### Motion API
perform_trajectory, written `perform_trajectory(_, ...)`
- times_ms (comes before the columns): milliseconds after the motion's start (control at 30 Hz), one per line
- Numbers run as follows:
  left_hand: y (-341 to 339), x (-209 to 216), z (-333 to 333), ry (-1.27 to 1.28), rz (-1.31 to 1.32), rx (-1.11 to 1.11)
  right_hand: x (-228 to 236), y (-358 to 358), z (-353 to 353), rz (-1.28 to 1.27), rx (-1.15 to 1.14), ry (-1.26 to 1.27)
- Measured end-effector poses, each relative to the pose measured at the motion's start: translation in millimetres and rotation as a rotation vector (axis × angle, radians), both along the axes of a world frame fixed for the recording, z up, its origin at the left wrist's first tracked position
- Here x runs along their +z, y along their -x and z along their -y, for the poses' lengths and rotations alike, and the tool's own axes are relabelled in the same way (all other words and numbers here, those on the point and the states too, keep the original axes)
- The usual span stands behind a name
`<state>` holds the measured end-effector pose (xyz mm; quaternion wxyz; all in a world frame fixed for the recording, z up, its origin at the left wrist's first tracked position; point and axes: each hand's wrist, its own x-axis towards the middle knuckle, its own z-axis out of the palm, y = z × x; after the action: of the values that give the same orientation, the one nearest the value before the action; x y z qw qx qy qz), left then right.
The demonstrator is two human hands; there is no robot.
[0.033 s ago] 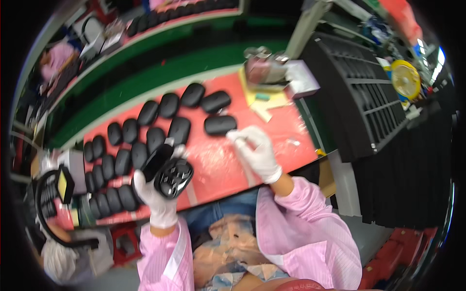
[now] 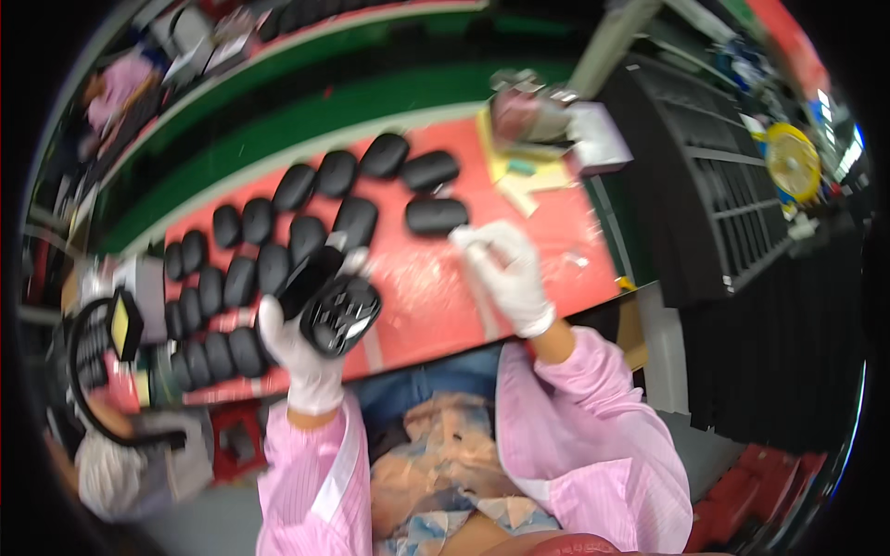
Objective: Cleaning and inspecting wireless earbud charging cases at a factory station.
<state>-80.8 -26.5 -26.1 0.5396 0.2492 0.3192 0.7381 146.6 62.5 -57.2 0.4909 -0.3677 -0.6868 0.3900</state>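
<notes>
Red matting is covering the bench (image 2: pixel 556 250) I am looking down on, with a green strip running along its far edge. My left hand (image 2: pixel 301 357), in a white glove, is gripping a black mouse shell (image 2: pixel 341 315) closed in its fingers, hollow underside turned up toward me. I am seeing its long axis running from about seven o'clock to one o'clock, the narrower end pointing up toward one o'clock. It is sitting just above the near edge of the bench, at roughly eight o'clock from the middle of the view.

My right hand (image 2: pixel 508 273), also gloved, is resting on the mat at three o'clock from the shell, fingers curled around something thin and pale; I cannot tell what it is. A lone black shell (image 2: pixel 436 215) is lying just beyond those fingertips at eleven o'clock. Rows of black shells (image 2: pixel 232 278) are crowding the mat from nine to twelve o'clock of my left hand, touching one another. Yellow pads (image 2: pixel 519 171) and a pink-grey bundle (image 2: pixel 533 116) are lying at the far right corner, beside a black slotted rack (image 2: pixel 705 185).
</notes>
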Motion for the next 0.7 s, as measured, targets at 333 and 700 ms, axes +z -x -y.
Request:
perform_trajectory(333, -12, 13, -18, -0.107, -0.164, -0.164, 67, 34, 3, 0.288, 0.209, -0.482)
perform_trajectory(700, -14, 6, -14, -0.091, -0.212, -0.159, 60, 39, 13, 0.362, 0.449, -0.500)
